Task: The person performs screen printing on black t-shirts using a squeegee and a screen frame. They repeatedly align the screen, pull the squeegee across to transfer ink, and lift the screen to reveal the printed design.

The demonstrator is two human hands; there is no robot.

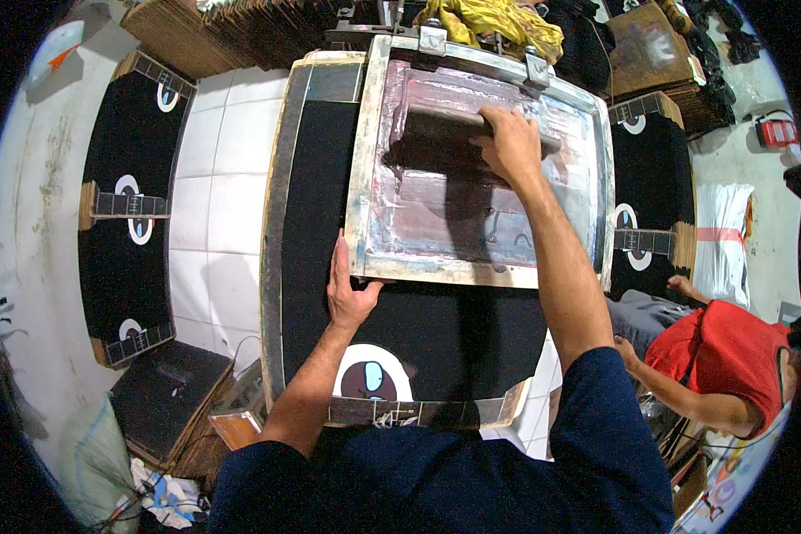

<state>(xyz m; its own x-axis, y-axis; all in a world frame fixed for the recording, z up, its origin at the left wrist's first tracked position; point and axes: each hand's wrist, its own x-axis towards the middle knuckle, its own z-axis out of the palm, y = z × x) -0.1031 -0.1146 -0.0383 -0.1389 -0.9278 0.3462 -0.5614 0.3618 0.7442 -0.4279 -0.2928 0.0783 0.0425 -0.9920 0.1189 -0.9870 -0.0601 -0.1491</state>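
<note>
A screen-printing frame (358,178) with a pale, paint-stained border lies over a board covered in black fabric (316,178). My left hand (351,301) holds its near left corner, fingers along the side and thumb at the near edge. Inside the frame, my right hand (512,147) is closed on a squeegee (440,125) that lies crosswise on the far part of the mesh (427,200). Streaks of ink and a dark shadow mark the mesh. Toward me, the fabric carries a printed eye shape (374,376) in white, brown and light blue.
Metal clamps (432,40) hold the frame's far edge. Similar printed black boards stand at left (125,285) and right (654,160). Yellow cloth (494,25) lies beyond the clamps. At the right, a person in a red top (716,356) reaches toward the right-hand boards.
</note>
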